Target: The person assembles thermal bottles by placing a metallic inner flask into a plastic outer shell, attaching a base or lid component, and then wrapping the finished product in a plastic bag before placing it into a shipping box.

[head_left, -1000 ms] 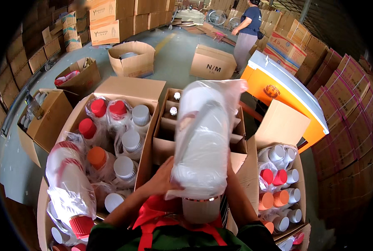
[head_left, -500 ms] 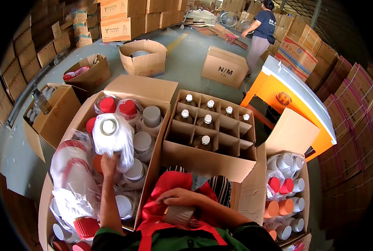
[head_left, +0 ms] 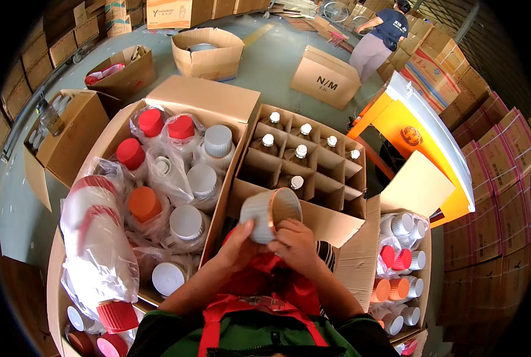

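Note:
In front of my lap, a ribbed grey cup-shaped lid (head_left: pixel 257 215) is tilted with its hollow side to the right. An orange-brown line runs along its rim. My left hand (head_left: pixel 235 245) grips its lower left side. My right hand (head_left: pixel 294 243) has its fingers closed at the rim's lower edge. To the left stands a carton (head_left: pixel 218 205) packed with plastic-wrapped bottles under red, orange and grey lids. Among them one wrapped bottle (head_left: pixel 163 169) has no cup lid, and its pale top shows. Across the near-left bottles lies a large wrapped white-and-red bottle (head_left: pixel 99 250).
Ahead, a divided carton (head_left: pixel 331 223) holds several dark bottles with white stoppers. Another carton (head_left: pixel 369 256) of lidded bottles stands at my right, near an orange machine (head_left: pixel 408 131). Farther off are open cartons (head_left: pixel 209 59), stacked boxes (head_left: pixel 491 196) and a person (head_left: pixel 381 35).
My left hand has let go of the uncapped wrapped bottle, which now sits in the left carton. The grey lid has risen from my lap and both hands hold it.

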Demonstrator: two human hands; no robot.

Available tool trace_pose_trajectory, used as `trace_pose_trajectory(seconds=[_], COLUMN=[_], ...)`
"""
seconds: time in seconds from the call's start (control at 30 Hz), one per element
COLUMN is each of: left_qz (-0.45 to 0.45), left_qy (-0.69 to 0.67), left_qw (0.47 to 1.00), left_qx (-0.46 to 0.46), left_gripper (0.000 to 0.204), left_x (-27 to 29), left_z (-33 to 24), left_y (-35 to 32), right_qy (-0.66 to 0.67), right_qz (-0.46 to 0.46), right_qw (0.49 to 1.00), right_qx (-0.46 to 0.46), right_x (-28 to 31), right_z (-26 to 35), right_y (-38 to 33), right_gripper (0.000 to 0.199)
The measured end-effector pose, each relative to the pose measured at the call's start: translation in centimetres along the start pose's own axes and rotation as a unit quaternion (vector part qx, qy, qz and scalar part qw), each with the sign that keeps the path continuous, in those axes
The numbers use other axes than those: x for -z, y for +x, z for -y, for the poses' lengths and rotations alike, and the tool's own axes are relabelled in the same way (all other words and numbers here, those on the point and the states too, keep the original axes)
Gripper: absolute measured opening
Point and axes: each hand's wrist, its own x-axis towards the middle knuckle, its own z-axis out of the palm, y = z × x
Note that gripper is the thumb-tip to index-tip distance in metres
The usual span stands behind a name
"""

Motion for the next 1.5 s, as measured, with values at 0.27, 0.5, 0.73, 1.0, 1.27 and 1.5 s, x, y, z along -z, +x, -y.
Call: trace_pose_trajectory(seconds=[0.27,0.5,0.73,1.0,1.27,1.5], left_qz=[-0.305,-0.423,-0.404,-0.406,-0.393,-0.316], left_qy=[0.501,0.834,0.844,0.829,0.866,0.818], left_qw=[0.738,0.355,0.353,0.377,0.297,0.412], left_qx=[-0.333,-0.004,0.021,0.082,0.082,0.249], left_gripper=[0.060,0.066,0.073,0.062,0.061,0.052], left_x=[7.6,25.2,25.3,22.8,21.6,17.6], left_z=[-8.7,-15.7,-13.7,-16.1,-14.3,-17.2], left_y=[5.5,6.0,5.4,6.0,5.1,4.8], right_qy=[0.037,-0.157,-0.154,-0.128,-0.118,-0.023], right_qz=[-0.049,-0.064,-0.116,-0.094,-0.147,-0.186], right_qw=[0.984,0.962,0.950,0.959,0.945,0.941], right_qx=[-0.169,-0.213,-0.247,-0.234,-0.269,-0.282], right_x=[2.4,0.2,0.2,-1.2,0.3,0.6], right_z=[-1.9,-6.6,-7.2,-7.8,-6.8,-7.3], right_y=[-4.0,-13.9,-13.7,-12.1,-14.8,-15.7], right_gripper=[0.030,0.020,0.013,0.012,0.014,0.015])
